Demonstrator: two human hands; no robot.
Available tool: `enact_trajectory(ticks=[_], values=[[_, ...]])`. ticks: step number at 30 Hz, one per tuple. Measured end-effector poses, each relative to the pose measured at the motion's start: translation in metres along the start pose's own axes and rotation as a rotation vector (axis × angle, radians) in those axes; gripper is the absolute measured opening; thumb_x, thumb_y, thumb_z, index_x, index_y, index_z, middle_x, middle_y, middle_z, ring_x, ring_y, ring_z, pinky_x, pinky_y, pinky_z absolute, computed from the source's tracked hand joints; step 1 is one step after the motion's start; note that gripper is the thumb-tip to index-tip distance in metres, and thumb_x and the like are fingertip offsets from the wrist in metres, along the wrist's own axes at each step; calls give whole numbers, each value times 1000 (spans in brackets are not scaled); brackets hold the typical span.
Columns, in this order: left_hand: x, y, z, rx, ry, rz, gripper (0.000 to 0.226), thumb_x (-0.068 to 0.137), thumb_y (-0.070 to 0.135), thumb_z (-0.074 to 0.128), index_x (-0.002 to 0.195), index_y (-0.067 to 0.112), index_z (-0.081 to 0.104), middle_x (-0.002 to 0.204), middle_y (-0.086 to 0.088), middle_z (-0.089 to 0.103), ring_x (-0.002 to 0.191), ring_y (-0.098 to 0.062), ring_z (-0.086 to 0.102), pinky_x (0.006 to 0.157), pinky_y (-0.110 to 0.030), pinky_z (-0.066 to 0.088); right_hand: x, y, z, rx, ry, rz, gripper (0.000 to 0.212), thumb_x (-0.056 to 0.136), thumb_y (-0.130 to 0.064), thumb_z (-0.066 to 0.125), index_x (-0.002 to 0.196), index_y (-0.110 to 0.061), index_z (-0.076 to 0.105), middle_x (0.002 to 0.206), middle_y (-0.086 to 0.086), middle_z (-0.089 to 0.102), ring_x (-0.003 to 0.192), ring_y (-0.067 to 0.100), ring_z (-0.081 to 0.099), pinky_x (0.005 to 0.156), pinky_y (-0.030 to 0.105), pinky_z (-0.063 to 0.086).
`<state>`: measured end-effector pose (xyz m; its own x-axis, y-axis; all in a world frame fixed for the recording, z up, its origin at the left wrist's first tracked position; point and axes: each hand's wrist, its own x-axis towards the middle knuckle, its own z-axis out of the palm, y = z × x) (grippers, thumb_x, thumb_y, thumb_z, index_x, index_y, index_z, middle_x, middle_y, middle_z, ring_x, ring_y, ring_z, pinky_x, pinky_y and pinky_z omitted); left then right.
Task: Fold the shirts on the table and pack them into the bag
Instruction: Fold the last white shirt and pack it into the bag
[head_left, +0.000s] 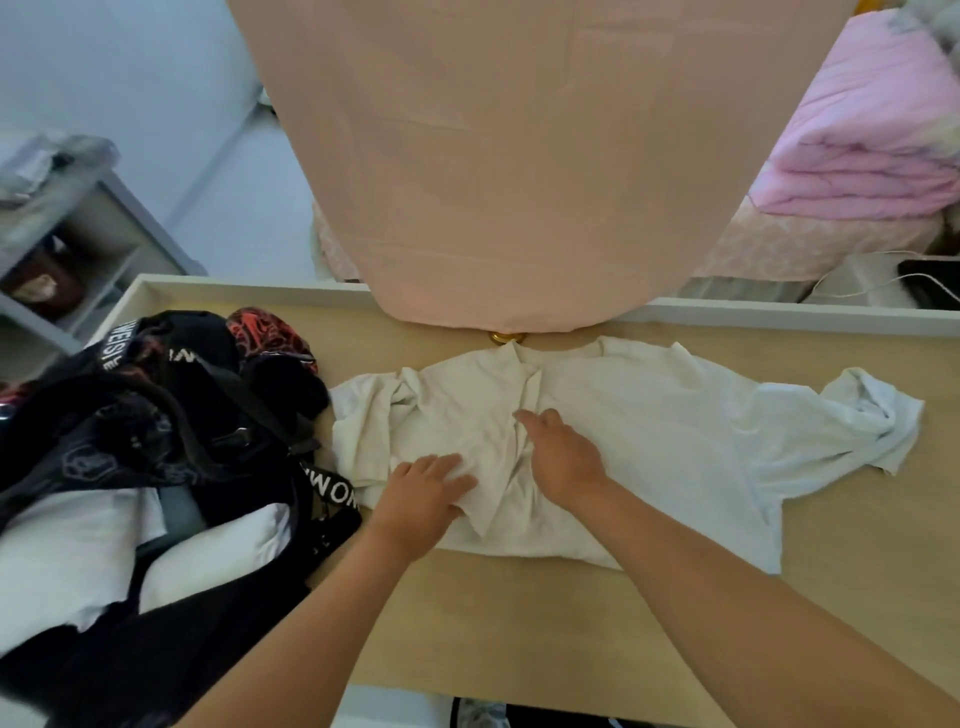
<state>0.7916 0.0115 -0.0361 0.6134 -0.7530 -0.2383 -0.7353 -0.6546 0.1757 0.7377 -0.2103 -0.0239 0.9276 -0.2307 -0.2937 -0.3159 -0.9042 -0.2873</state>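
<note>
pale wood bench (519, 623) with a raised white rim fills the near view, with a big peach cloth (519, 156) hanging over its far edge and a pink quilt (872, 145) on the bed to the right. a white shirt (649, 426) lies spread across the middle of the bench, collar toward the far rim, its right sleeve (862, 415) bunched and thrown out to the side. the left side is already doubled in over the body.

both hands are released, gripping nothing. the left hand (421, 493) lies flat on the turned-in flap, likely pinning it so the fold does not spring back. the right hand (558, 449) rests with fingers straight along the crease below the collar, probably pressing the line flat.

the black bag (182, 415) with lettered straps sits just beside the shirt's left edge, mouth open, white cloth (208, 556) already showing inside. placed that close, a finished shirt should slide straight in. the right half looks like the next part to fold.
</note>
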Motion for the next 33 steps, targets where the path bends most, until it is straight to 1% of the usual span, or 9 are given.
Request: enact_trajectory(ticks=[3,5,7,9,11,14,19,27,33], values=[[6,-4,-3,-151,260,-52,30,94,41,47,101,26,73,117,3,64,103,-24,61,81,-40,50,27,-3,-5,-67,-93,56,82,95,-12,48,156,-39,1,123,9,49,98,26,60,75,34,48],[13,-9,-17,-220,400,-137,37,96,41,41,89,18,69,94,2,61,82,-21,56,66,-37,47,42,-2,-8,-33,-171,44,66,95,-20,50,154,-35,24,125,7,57,106,27,61,82,35,49],[24,-13,-44,-330,443,-269,37,99,39,43,76,15,59,76,5,53,69,-16,50,60,-34,39,57,-1,-12,25,-108,38,35,95,-23,50,128,-30,60,119,2,66,103,25,63,80,31,49],[41,-21,-76,-458,416,-391,39,102,36,44,69,17,51,68,6,50,64,-15,48,59,-34,34,72,-6,-19,66,-1,29,21,94,-18,50,100,-24,69,105,1,70,94,24,64,71,31,50],[64,-37,-102,-496,432,-482,39,102,37,41,75,14,56,71,3,56,69,-20,54,60,-36,37,87,-11,-32,182,136,42,16,96,-17,49,92,-21,64,98,3,69,91,28,64,66,32,43],[96,-66,-126,-528,447,-592,29,103,32,40,98,11,59,90,-6,64,82,-28,58,65,-34,35,104,-15,-53,418,292,126,20,101,-24,46,115,-16,58,108,7,67,98,31,62,76,38,48],[82,-69,-95,-589,373,-631,54,100,27,52,148,11,32,143,-14,42,128,-30,46,100,-38,39,73,-9,-37,387,151,83,70,92,-13,53,153,-23,21,148,8,44,125,32,52,103,44,45],[-11,-38,17,-609,173,-756,28,95,30,56,109,5,56,105,-11,60,98,-28,59,76,-34,46,-40,16,50,16,274,-76,55,70,-17,67,124,-20,58,127,7,53,110,28,55,87,40,49],[-34,-22,-9,-780,539,-606,10,92,19,60,85,15,54,80,2,55,78,-18,54,64,-28,39,-86,16,64,-45,110,-98,66,70,-35,59,134,-26,49,140,7,44,126,27,47,99,40,42]])
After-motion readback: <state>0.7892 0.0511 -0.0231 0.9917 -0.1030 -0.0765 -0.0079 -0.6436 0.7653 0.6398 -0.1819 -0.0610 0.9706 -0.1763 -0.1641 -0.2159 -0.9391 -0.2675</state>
